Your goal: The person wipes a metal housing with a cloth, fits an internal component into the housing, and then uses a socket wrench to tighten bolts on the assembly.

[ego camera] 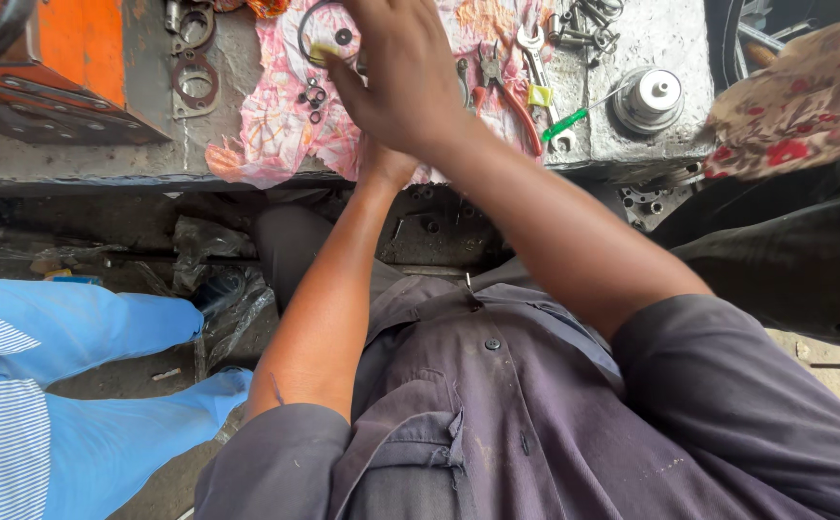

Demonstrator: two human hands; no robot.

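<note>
My right hand (396, 67) reaches across a pink flowered cloth (266, 135) spread on a grey metal bench (660, 39). Its fingertips lie by a small yellow piece (322, 50) and a thin black ring (306, 24). What is under its palm is hidden. My left forearm runs up beneath the right one, and only the wrist end of my left hand (386, 166) shows; its fingers are covered. Small washers (314, 96) lie on the cloth just left of both hands.
Red-handled pliers (511, 96), a spanner (535, 43), a green-handled screwdriver (564, 123) and a round silver part (649, 96) lie to the right. Flat gaskets (193, 82) and an orange machine part (64, 48) sit to the left. A person in blue trousers (102, 327) stands left, another person's flowered sleeve (805, 96) is right.
</note>
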